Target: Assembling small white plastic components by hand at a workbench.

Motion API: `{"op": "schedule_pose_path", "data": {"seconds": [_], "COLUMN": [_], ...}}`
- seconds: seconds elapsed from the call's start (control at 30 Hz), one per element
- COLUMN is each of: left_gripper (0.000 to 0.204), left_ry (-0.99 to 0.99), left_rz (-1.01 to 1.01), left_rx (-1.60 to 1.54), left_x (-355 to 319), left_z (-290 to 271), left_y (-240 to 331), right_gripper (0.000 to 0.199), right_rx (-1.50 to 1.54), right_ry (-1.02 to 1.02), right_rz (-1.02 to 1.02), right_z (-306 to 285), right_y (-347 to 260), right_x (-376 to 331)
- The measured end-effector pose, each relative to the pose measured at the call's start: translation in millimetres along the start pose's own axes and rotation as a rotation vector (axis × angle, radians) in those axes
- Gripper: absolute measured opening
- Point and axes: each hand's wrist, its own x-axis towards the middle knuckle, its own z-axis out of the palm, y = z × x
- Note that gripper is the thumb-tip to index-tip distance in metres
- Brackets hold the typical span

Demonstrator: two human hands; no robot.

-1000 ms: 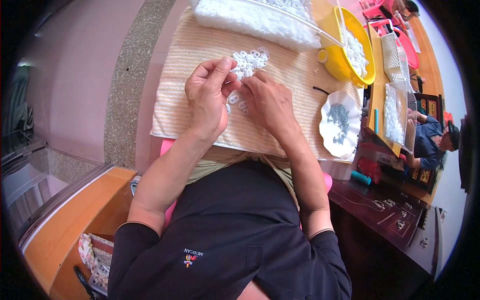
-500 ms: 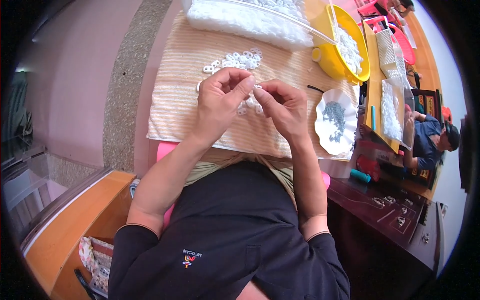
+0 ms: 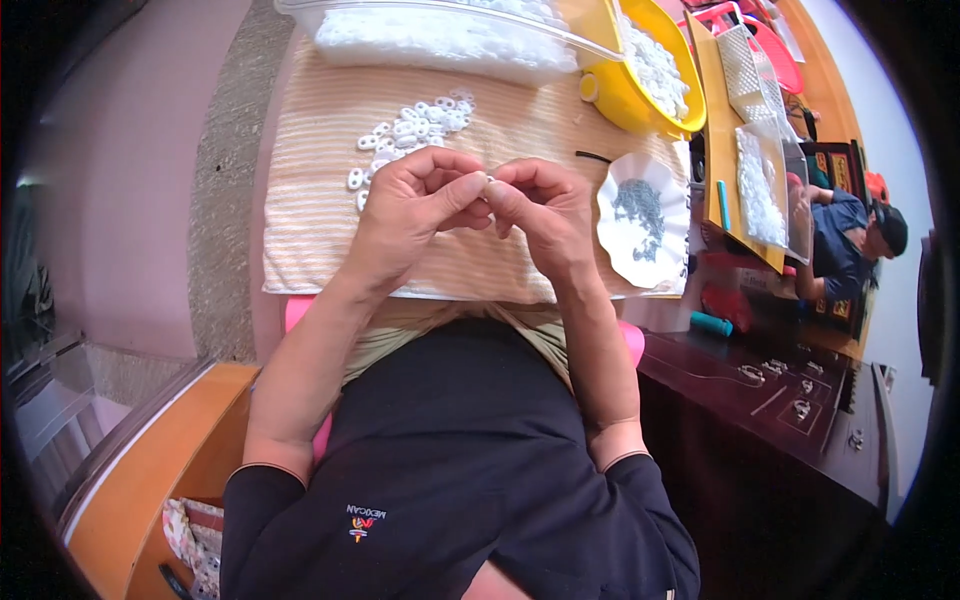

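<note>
My left hand [image 3: 408, 208] and my right hand [image 3: 548, 212] meet above a striped towel [image 3: 520, 115], thumbs and forefingers pinched tip to tip. Between the fingertips a tiny bit of a small white plastic piece [image 3: 489, 181] shows; the fingers cover the rest. Just beyond my left hand, a loose heap of white oval two-hole pieces [image 3: 420, 122] lies on the towel, partly hidden by that hand. To the right of my right hand is a white scalloped dish [image 3: 612, 235] holding many tiny dark grey parts.
At the far edge stands a clear plastic bin [image 3: 450, 65] full of white pieces. A yellow tub [image 3: 610, 105] of white pieces is beside it, with a short black strip [image 3: 593, 156] nearer. Another person [image 3: 840, 240] sits at the right by a clear tray [image 3: 765, 190].
The whole view has shifted, so the towel and containers appear further left. My joined hands have come slightly nearer my body over the towel, uncovering more of the heap. The pinch stays closed.
</note>
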Motion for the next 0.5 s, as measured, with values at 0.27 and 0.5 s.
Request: {"op": "schedule_pose_path", "data": {"seconds": [0.27,0.5], "left_gripper": [0.018,0.021], "left_ry": [-0.036,-0.031], "left_rz": [-0.034,-0.042], "left_rx": [-0.036,-0.07], "left_x": [-2,-3], "left_z": [3,6], "left_y": [0,-5], "right_gripper": [0.016,0.015], "right_rx": [0.011,-0.135], "right_ry": [-0.018,-0.012], "right_rz": [-0.046,-0.138], "right_z": [-3,-7], "right_y": [6,5], "right_x": [-6,-19]}}
